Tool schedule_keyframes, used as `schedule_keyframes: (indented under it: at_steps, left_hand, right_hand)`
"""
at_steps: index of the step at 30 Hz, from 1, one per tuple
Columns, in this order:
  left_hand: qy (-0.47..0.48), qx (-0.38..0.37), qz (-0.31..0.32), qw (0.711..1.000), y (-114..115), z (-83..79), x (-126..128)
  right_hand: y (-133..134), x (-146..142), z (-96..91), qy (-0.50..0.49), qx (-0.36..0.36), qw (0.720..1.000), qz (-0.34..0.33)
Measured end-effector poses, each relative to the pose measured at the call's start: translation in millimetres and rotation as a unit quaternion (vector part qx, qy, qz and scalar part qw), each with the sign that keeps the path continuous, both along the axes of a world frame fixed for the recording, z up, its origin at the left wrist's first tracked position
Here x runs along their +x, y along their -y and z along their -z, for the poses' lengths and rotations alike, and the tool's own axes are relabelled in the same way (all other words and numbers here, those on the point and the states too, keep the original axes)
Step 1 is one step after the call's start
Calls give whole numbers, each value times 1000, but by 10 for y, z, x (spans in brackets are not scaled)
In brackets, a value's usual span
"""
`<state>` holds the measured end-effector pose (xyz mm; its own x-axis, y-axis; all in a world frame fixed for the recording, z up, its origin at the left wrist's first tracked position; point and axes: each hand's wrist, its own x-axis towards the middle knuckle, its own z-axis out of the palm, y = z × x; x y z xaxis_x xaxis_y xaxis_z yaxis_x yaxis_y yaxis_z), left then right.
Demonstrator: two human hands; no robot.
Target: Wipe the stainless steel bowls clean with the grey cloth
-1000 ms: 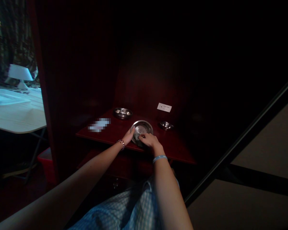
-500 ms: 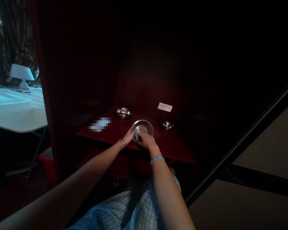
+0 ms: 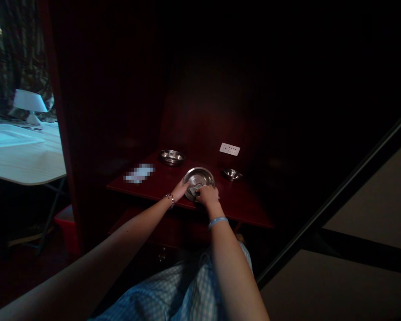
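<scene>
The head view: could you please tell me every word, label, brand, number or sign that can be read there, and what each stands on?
No text can be read.
Pale blue band on the right wrist: faint light marks, too small to read.
Patch on the dark red shelf: pixelated, unreadable.
White wall socket: holes show, no legible lettering.
Metal bowl in the left hand: no lettering visible.

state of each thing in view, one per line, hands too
held bowl, tilted, opening toward camera
left hand, closed on held bowl's rim
right hand, fingers curled on greyish piece against held bowl
back left bowl, upright
small right bowl, upright
wall socket, nothing plugged in
lamp, upright, lit or unlit unclear
</scene>
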<state>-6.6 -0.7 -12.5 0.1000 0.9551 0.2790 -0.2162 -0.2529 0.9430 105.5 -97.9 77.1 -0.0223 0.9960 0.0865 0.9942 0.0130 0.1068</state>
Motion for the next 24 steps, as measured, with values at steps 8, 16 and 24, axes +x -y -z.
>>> schedule_keyframes:
  at_steps: [8,16,24]
  left_hand:
    - [0,-6,-2,1000,-20,20,-8]
    - [10,-47,16,999,6,-24,-9]
    - [0,-20,31,999,104,-106,-38]
  right_hand:
    - [-85,42,127,65,45,997,-8]
    - [-129,65,219,27,79,996,-34]
    - [-111,-8,217,-67,48,994,-68]
